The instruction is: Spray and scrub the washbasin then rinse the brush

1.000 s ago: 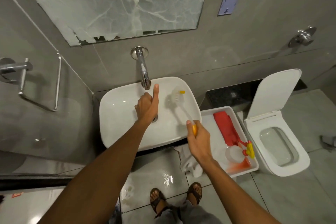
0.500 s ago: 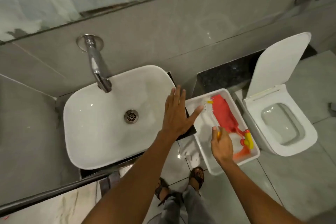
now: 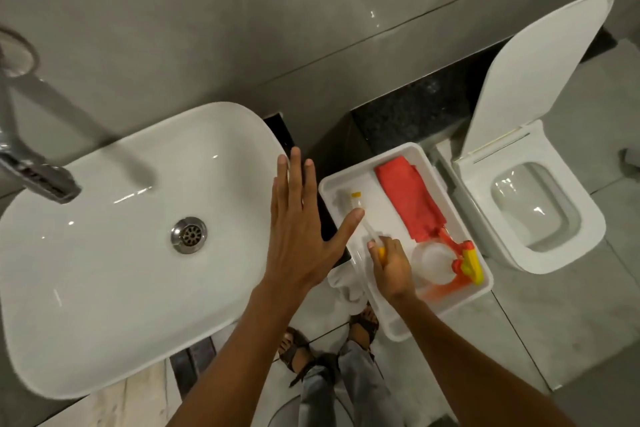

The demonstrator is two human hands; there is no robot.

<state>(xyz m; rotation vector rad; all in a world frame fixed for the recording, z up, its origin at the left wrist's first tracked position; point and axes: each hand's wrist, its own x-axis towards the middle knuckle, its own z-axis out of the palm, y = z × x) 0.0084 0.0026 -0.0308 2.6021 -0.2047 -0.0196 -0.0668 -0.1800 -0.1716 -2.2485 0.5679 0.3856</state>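
Note:
The white washbasin (image 3: 114, 274) fills the left, with a steel drain (image 3: 189, 235) in its bowl and a chrome tap (image 3: 38, 177) over its back left. My left hand (image 3: 299, 232) hovers flat and open over the basin's right rim, fingers spread. My right hand (image 3: 389, 265) is shut on the yellow handle of the brush (image 3: 358, 208), whose clear head lies low inside the white tray (image 3: 401, 326). A spray bottle (image 3: 446, 262) with a red and yellow trigger lies in the tray to the right of that hand.
A red cloth (image 3: 408, 201) lies folded in the tray. A white toilet (image 3: 540, 204) with its lid raised stands at the right. A white rag (image 3: 346, 284) lies on the floor by the tray. My sandalled feet (image 3: 329, 340) stand below.
My right hand carried the brush from the basin over to the tray and lowered it in. My left hand left the tap, opened flat and came to the basin's right rim.

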